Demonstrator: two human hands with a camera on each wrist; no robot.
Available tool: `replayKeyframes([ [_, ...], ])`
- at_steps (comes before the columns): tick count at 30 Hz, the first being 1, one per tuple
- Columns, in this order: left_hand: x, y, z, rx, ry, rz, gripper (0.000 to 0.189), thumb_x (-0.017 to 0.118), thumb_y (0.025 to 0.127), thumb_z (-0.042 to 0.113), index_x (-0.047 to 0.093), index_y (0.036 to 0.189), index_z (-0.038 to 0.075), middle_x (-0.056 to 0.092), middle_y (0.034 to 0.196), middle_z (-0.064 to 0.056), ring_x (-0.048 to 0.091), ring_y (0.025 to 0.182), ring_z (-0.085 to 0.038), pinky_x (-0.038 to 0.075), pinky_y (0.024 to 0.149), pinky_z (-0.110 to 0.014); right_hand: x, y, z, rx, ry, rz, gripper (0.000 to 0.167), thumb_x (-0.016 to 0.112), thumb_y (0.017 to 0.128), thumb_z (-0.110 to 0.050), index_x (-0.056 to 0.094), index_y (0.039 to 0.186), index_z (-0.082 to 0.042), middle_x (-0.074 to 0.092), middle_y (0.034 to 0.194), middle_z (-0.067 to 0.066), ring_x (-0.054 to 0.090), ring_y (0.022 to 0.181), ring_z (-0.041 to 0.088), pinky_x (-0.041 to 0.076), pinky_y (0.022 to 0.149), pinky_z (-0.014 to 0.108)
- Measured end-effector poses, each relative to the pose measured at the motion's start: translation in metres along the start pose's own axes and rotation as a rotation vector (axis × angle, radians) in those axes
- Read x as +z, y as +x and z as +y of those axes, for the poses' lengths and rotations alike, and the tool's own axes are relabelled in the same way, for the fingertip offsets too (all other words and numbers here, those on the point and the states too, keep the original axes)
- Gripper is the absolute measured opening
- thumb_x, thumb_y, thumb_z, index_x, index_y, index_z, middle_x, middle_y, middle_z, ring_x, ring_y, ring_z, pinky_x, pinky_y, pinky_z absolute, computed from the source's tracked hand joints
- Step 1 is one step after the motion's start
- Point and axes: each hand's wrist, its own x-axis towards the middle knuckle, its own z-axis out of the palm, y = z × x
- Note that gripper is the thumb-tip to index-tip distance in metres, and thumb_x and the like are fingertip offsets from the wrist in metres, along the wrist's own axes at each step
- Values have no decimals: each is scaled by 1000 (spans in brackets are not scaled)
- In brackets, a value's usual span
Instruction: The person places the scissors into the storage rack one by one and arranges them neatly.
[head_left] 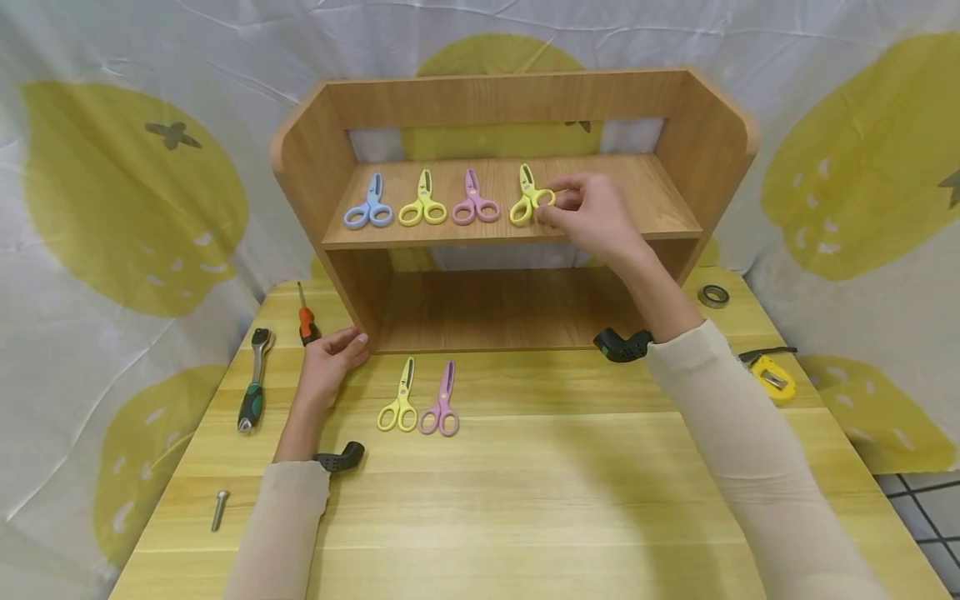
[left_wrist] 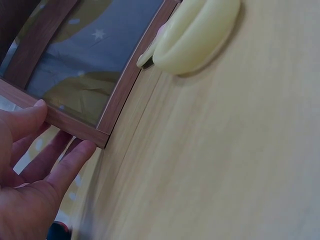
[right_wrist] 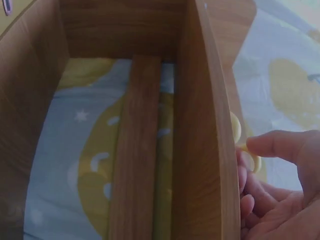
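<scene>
My right hand (head_left: 592, 212) pinches one handle loop of yellow scissors (head_left: 522, 212) on the upper shelf board. In the right wrist view, the thumb and fingers (right_wrist: 272, 142) meet at the yellow loop (right_wrist: 256, 164), partly hidden behind the board. To the left lie pink-purple scissors (head_left: 471, 200), other yellow scissors (head_left: 424, 204) and blue scissors (head_left: 371, 207), blades pointing back. Fairly straight fingers of my left hand (head_left: 330, 362) touch the lower left corner of the wooden shelf (left_wrist: 75, 127). Before the shelf, more yellow scissors (head_left: 402, 400) and purple scissors (head_left: 444, 404) lie on the table.
At the left of the table (head_left: 525, 517) are an orange-handled screwdriver (head_left: 306, 321), a ratchet wrench (head_left: 255, 379) and a bolt (head_left: 219, 510). At the right lie a roll of tape (head_left: 713, 296) and a yellow tape measure (head_left: 774, 379). A lemon-print curtain (head_left: 135, 50) hangs behind.
</scene>
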Motion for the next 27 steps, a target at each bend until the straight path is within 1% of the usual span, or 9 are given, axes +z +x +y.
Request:
replayKeyframes([
  [3, 0, -3, 4, -14, -11, -6, 55, 64, 104, 18, 47, 150, -6, 46, 155, -26, 56, 137, -31, 57, 104, -28, 2, 5, 0, -11, -80, -15, 43, 70, 94, -26, 68, 133, -7, 74, 109, 10, 64, 89, 15, 52, 65, 21],
  [6, 1, -7, 11, -27, -20, -19, 54, 63, 104, 15, 46, 150, -7, 44, 155, -27, 56, 136, -30, 55, 106, -31, 4, 8, 0, -21, -130, -29, 39, 69, 93, -24, 70, 126, -3, 71, 112, 12, 65, 98, 19, 53, 70, 20],
  [8, 2, -10, 17, -29, -21, -25, 53, 63, 104, 14, 46, 149, -8, 44, 155, -28, 58, 135, -29, 55, 107, -33, 4, 9, 1, -31, -141, -40, 38, 68, 92, -23, 70, 122, 0, 71, 111, 14, 66, 99, 21, 53, 71, 20],
  [11, 4, -13, 22, -26, -20, -27, 53, 63, 104, 12, 47, 149, -9, 45, 154, -29, 61, 131, -26, 55, 107, -35, 4, 9, 1, -22, -137, -64, 40, 68, 93, -23, 69, 123, 2, 70, 114, 15, 67, 103, 22, 56, 76, 21],
  [14, 3, -11, 18, -20, -28, -21, 53, 63, 103, 13, 47, 148, -9, 46, 153, -29, 63, 128, -22, 55, 106, -34, 2, 8, 1, -15, -136, -78, 44, 70, 94, -25, 67, 128, 2, 68, 120, 16, 66, 108, 24, 58, 84, 29],
  [16, 2, -7, 12, -14, -34, -17, 53, 64, 103, 14, 47, 149, -8, 45, 153, -29, 64, 126, -20, 56, 106, -33, -1, 6, 1, -14, -137, -82, 48, 71, 94, -27, 65, 132, 2, 66, 124, 16, 63, 111, 26, 57, 89, 34],
  [19, 0, -2, 3, -8, -32, -9, 54, 65, 103, 17, 48, 149, -6, 46, 153, -28, 66, 121, -14, 57, 104, -31, -5, 0, 2, -11, -112, -75, 53, 73, 93, -28, 62, 137, -1, 63, 129, 17, 59, 113, 27, 54, 93, 38],
  [22, -1, 2, -1, -5, -24, -4, 55, 66, 102, 20, 49, 149, -5, 47, 153, -28, 67, 118, -11, 58, 102, -28, -9, -8, 2, -8, -88, -53, 54, 74, 94, -29, 60, 140, -4, 62, 131, 15, 58, 114, 26, 54, 93, 37],
  [27, -1, 3, -2, -12, -35, 2, 56, 67, 102, 19, 48, 150, -5, 47, 154, -27, 65, 124, -16, 59, 101, -27, -13, -27, 5, -52, -63, 8, 50, 76, 95, -28, 63, 137, -6, 65, 124, 12, 63, 106, 21, 55, 86, 27],
])
